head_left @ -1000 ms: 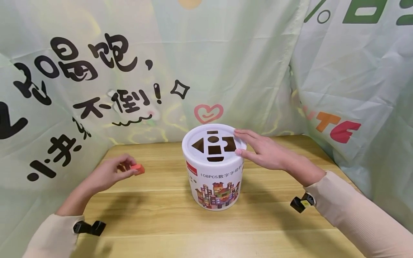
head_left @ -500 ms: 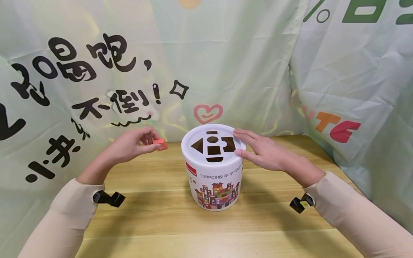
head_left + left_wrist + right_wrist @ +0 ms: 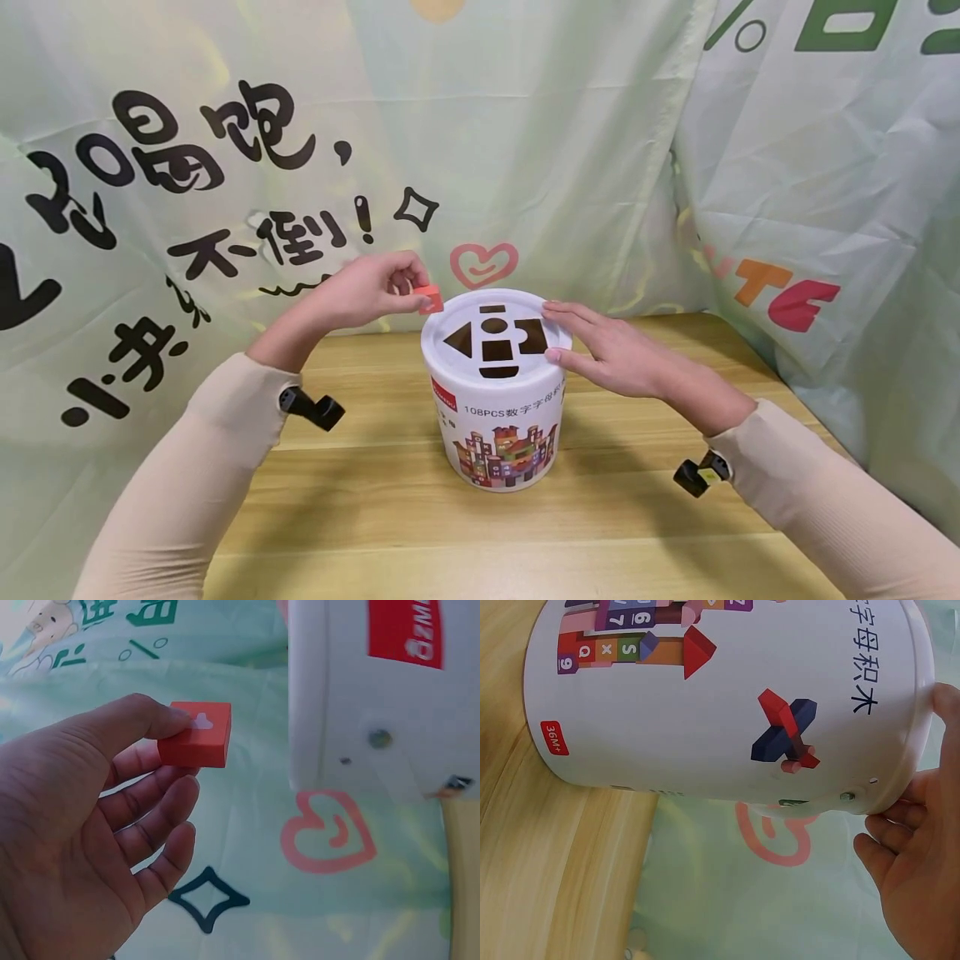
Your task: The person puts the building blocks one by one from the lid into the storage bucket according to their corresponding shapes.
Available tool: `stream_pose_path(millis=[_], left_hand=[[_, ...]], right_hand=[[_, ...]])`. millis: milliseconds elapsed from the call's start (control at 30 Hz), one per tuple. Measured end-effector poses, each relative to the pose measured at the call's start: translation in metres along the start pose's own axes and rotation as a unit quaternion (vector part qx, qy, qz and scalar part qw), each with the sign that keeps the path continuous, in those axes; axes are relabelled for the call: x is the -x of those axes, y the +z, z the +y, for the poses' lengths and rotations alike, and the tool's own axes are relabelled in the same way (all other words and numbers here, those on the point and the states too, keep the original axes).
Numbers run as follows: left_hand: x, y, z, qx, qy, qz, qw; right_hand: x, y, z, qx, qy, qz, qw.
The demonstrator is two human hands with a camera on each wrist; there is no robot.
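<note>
My left hand [image 3: 363, 292] pinches a small orange-red wooden block [image 3: 431, 298] between thumb and fingers. In the left wrist view the block [image 3: 202, 735] is flat and square, with a pale mark partly under the thumb. It hovers by the left rim of a white toy-block bucket [image 3: 498, 408], which stands upright on the table. Several shaped holes pierce the bucket's lid [image 3: 450, 321], among them a triangle, a circle and a square. My right hand [image 3: 618, 354] rests on the right side of the lid rim, thumb and fingers spread; some fingers touch the bucket just below the rim.
The wooden table [image 3: 345, 500] spreads around the bucket. A printed cloth curtain [image 3: 540, 150] hangs behind it and at both sides. Each sleeve carries a small black wrist camera [image 3: 311, 408].
My left hand has carried the orange-red block rightward and upward, from left of the bucket to the lid's left rim. My right hand and the bucket have stayed in place.
</note>
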State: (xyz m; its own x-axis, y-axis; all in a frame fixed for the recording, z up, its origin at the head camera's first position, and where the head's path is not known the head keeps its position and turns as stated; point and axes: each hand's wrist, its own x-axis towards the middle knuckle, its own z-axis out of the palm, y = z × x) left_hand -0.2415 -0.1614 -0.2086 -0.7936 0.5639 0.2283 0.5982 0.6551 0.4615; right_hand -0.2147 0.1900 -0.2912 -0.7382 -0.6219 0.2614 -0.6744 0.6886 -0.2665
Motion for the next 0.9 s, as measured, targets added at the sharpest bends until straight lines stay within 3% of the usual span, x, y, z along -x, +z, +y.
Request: stream_pose_path(millis=[233,433,667,900], left_hand=[[-0.034,0.007,0.01,0.015,0.0,-0.004,0.9999],[-0.056,0.017,0.013,0.025,-0.001,-0.037,0.999],[-0.073,0.029,0.018,-0.004,0.029,-0.066,0.9974],[-0.088,0.04,0.022,-0.047,0.032,-0.097,0.9937]], right_hand=[[0.0,0.0,0.0,0.0,0.001,0.001,1.0],[0.001,-0.001,-0.001,-0.005,0.001,0.003,1.0],[0.001,0.0,-0.001,-0.007,0.002,0.001,1.0],[0.001,-0.001,-0.001,-0.007,0.006,-0.001,1.0]])
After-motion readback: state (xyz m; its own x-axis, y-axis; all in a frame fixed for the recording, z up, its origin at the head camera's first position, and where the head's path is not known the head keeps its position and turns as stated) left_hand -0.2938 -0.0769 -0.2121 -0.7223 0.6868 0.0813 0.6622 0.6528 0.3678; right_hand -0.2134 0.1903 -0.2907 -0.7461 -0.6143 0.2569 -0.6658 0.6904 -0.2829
